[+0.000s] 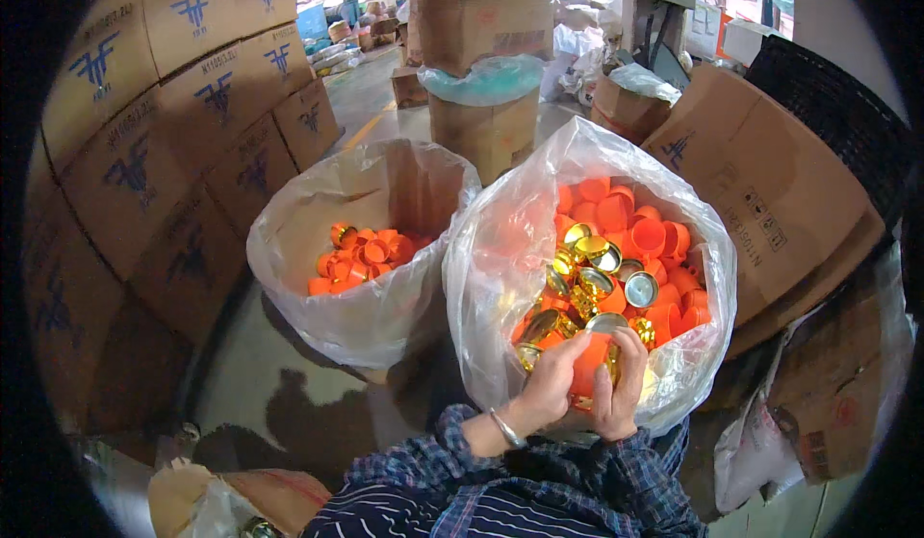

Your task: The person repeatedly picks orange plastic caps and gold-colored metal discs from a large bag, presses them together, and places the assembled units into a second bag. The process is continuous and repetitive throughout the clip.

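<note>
Over the near part of a large plastic-lined container [476, 278], both hands close around one orange plastic cup [590, 365]. My left hand [547, 384], with a metal bangle at its wrist, grips the cup from the left. On the opposite side my right hand [624, 384] has its fingers curled against it. A round silvery lid [606, 323] shows just beyond the fingertips; whether it touches the cup I cannot tell. Below and beyond the hands lie loose orange cups [650, 237] and shiny gold-and-silver caps [597, 278].
Left of it stands a second lined container [337, 331] holding orange cups [361, 259]. Stacked cartons [125, 163] wall the left side. A large cardboard sheet [770, 172] leans at the right, with a white sack [756, 447] below. Tall cardboard drums [481, 124] stand behind.
</note>
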